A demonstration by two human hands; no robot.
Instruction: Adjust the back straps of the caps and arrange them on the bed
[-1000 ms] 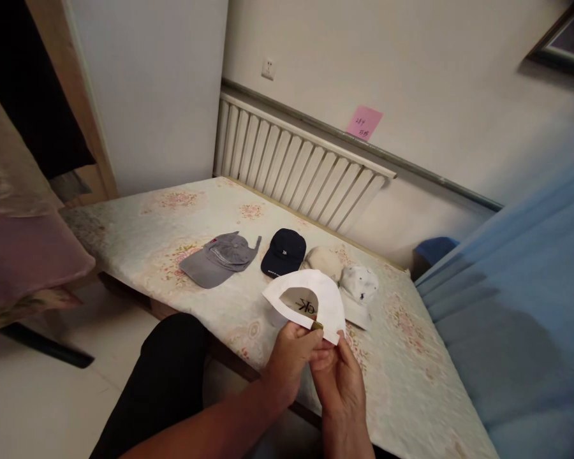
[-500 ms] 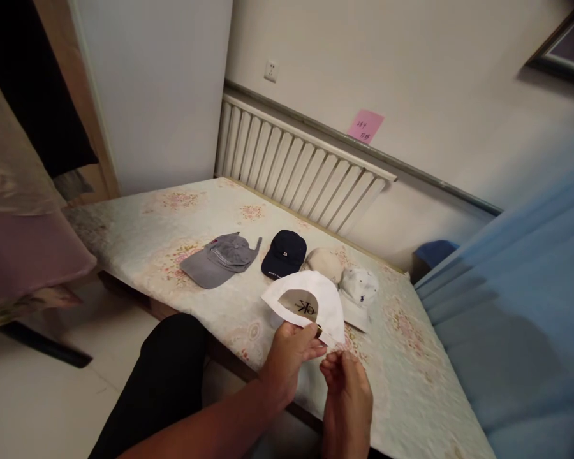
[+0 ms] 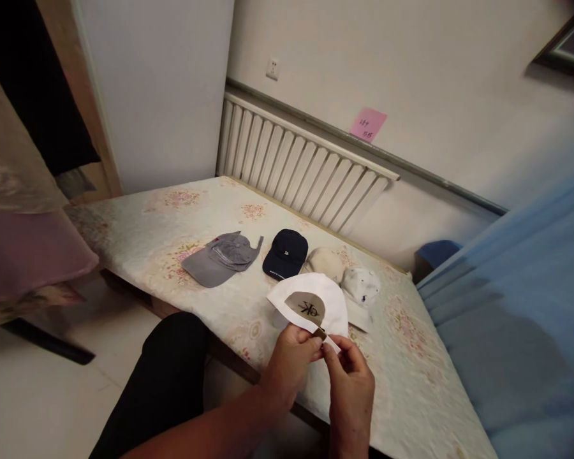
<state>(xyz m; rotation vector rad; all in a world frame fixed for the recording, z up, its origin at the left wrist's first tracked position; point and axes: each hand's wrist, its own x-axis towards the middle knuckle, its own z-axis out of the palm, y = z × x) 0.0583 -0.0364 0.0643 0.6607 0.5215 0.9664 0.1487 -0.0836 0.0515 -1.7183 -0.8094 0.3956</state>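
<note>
white cloth nearest, in the grip of two bare hands: a white cap (image 3: 333,298), held over the near part of the bed (image 3: 143,213), back toward the body, crown pointing away. gripped at the strap (image 3: 333,345) from the left by the left hand (image 3: 289,358), thumb and fingers pressed together close beside the brass-toned buckle (image 3: 320,333); pinched from the right, hardly any gap between thumb and finger, at the strap's tip by the right hand (image 3: 351,382). slanting from upper left to lower right, along the strap's long axis, with the buckle between both grips and apparently a touch nearer to the left thumb (exact contact hard to tell, partly hidden by fingers). above the strap, an arched opening with dark lettering inside.

farther off on the flowered cover, left to right: a grey cap (image 3: 224,259), well apart; a navy cap (image 3: 286,254); a beige cap (image 3: 326,262), partly hidden; a pale cap (image 3: 362,285) with a small dark emblem. beyond, a white radiator (image 3: 296,159); above that, a pink note (image 3: 369,123).
</note>
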